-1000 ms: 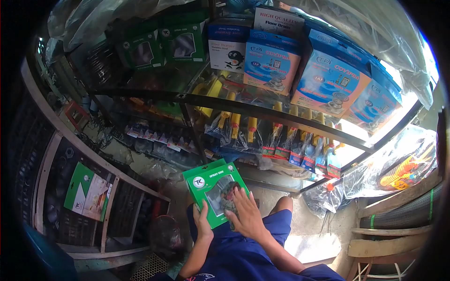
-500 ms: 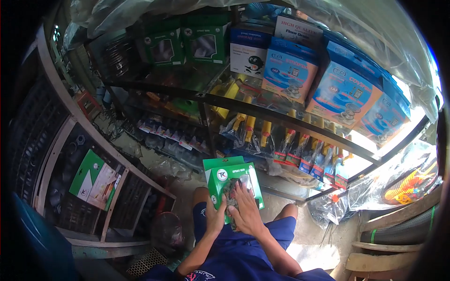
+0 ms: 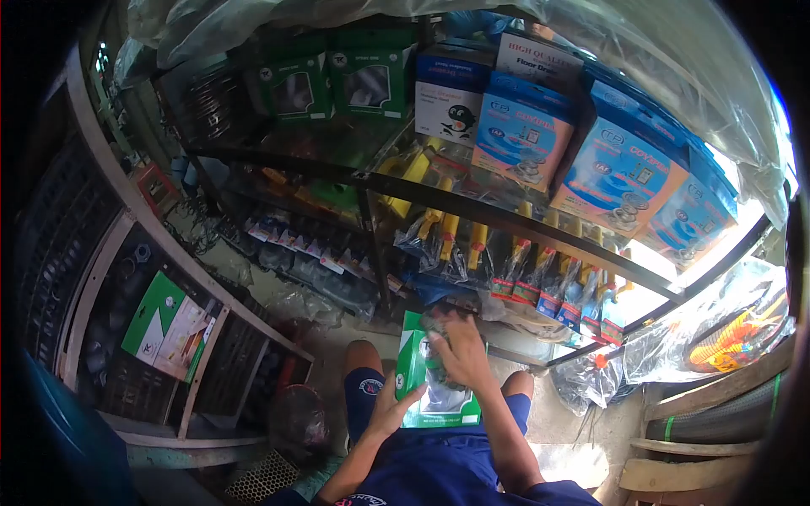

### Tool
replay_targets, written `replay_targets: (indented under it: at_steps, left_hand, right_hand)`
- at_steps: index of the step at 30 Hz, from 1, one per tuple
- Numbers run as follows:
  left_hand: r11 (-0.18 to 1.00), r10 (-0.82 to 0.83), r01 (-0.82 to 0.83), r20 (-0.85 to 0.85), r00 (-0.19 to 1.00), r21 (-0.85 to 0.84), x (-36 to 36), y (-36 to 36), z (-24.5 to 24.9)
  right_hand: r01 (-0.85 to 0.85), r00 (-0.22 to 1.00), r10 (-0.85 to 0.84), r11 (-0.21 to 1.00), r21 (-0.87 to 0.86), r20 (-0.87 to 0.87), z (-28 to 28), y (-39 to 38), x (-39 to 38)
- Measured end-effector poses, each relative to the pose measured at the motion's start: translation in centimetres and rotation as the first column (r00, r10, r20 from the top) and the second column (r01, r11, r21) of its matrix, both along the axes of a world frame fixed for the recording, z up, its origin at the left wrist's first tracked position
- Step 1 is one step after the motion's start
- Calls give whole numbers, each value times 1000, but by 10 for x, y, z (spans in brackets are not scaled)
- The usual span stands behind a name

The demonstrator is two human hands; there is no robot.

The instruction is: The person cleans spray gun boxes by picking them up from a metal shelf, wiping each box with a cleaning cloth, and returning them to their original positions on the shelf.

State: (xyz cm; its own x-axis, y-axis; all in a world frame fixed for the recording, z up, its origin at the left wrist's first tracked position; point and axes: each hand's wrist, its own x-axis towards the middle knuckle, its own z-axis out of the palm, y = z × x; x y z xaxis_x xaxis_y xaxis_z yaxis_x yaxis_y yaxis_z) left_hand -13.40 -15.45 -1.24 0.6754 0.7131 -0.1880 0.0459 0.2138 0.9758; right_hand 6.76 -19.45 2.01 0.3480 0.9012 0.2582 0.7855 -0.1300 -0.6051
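Note:
A green and white TK box [image 3: 413, 371] with a clear front window stands tilted over my lap. My left hand [image 3: 395, 411] is closed around its lower left edge, the thumb on the front. Over the upper part of the box front is my right hand [image 3: 460, 347], with bent fingers on a crumpled greyish rag [image 3: 434, 327]. The rag is partly hidden by the fingers and blurred by motion. Under the hand, much of the box's upper print is covered.
A dark metal shelf [image 3: 527, 225] ahead carries blue cover boxes [image 3: 620, 173], more green boxes [image 3: 367, 80] and yellow-handled tools [image 3: 478, 240] in packets. At left stands a rack with dark crates [image 3: 126, 316] and another green box [image 3: 169, 327]. Plastic sheeting [image 3: 675, 59] hangs above.
My right hand and the rag have moved up the box front, from its middle to near its top. The box has shifted lower and slightly right, showing its lower front.

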Motion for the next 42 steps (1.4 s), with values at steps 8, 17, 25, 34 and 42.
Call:
replay_targets:
  at_steps: [8,17,25,34,42]
  left_hand:
    - [967,-15,33,73,997,-252,-14,12,-1]
    - [945,106,-55,142,984,-323,-27,14,-12]
    - [863,296,-100,336,894,-496,-19,12,-26]
    - [949,122,-17,318,940,-315,-29,31,-26]
    - [939,182,-60,343,921,-338,-24,23,-38]
  right_hand:
    - [-25,1000,25,1000,-1,-3,-9,-5,2]
    - [209,919,-188,978,22,-346,-25,-26,12]
    - [334,349,-7,935,118,-937,-22,-26,4]
    - [221,346,-68,975,11,-936,-1,-43,-4]
    - [217,287,1,974,66,-958,5,-37,9]
